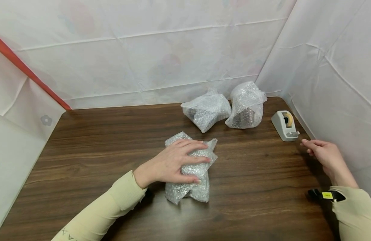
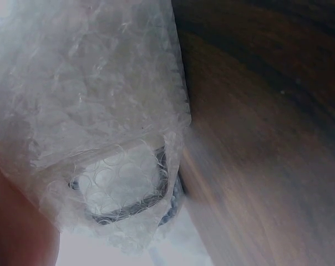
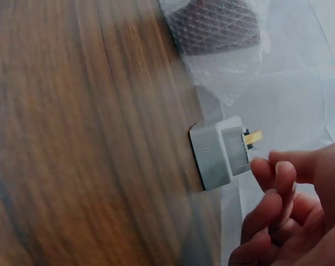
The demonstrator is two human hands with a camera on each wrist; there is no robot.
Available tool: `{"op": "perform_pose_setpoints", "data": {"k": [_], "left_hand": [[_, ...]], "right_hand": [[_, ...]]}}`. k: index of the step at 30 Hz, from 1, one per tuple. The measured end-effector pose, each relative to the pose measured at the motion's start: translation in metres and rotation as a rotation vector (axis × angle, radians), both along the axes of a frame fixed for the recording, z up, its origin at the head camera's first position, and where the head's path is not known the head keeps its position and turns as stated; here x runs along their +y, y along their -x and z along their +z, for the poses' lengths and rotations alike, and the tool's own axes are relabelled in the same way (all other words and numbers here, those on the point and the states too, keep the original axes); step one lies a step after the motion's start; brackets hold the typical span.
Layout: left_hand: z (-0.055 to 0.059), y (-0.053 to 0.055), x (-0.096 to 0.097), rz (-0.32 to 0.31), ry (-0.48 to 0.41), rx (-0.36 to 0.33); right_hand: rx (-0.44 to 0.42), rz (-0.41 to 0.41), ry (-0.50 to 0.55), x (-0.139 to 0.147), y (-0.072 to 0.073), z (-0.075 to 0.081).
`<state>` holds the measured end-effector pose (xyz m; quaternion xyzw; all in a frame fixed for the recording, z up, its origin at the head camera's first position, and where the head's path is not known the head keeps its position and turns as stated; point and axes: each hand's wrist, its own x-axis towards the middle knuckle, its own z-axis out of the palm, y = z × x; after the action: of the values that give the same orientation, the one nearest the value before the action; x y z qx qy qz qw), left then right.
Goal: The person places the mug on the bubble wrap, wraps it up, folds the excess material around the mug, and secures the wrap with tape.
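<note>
A bundle in bubble wrap (image 1: 198, 192) lies on the table under my left hand (image 1: 170, 162), which rests on its top with the fingers spread. Through the wrap in the left wrist view, the bundle's end (image 2: 120, 183) shows a dark rim; what the object is stays unclear. Over on the right, a light grey tape dispenser (image 1: 283, 130) holds a yellowish roll. Just off its toothed cutter (image 3: 246, 147), my right hand (image 1: 328, 155) pinches thumb and forefinger together. A clear strip of tape at those fingertips (image 3: 262, 165) is only faintly visible.
Two more bubble-wrapped bundles, one (image 1: 207, 110) beside the other (image 1: 245, 107), stand at the table's back edge. A white sheet (image 1: 339, 83) hangs close along the right side, near the right hand. Another sheet (image 1: 143, 60) hangs behind the table (image 1: 98, 147).
</note>
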<state>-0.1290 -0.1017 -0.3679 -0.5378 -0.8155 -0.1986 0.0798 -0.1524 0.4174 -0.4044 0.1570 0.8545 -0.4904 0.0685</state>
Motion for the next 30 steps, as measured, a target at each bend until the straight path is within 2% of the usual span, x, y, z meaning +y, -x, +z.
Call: {"op": "perform_pose_setpoints", "data": {"k": [4,11,14,18,23,30], "left_hand": [[0.0,0.0,0.0,0.0,-0.003,-0.003],[0.0,0.0,0.0,-0.013,-0.001,0.001],[0.001,0.0,0.0,-0.013,0.002,0.007],[0.001,0.0,0.0,-0.016,-0.004,0.009],[0.001,0.0,0.0,-0.013,-0.008,0.01],[0.0,0.0,0.0,-0.01,-0.004,0.009]], "right_hand": [[-0.043,0.042,0.018,-0.001,0.003,-0.008],[-0.08,0.149,-0.194,0.0,0.008,-0.014],[-0.093,0.205,-0.245,-0.001,0.013,-0.012],[-0.126,0.253,-0.242,0.0,0.019,-0.009],[-0.163,0.274,-0.228,0.001,0.022,-0.007],[-0.152,0.333,-0.302,-0.003,0.02,-0.007]]}}
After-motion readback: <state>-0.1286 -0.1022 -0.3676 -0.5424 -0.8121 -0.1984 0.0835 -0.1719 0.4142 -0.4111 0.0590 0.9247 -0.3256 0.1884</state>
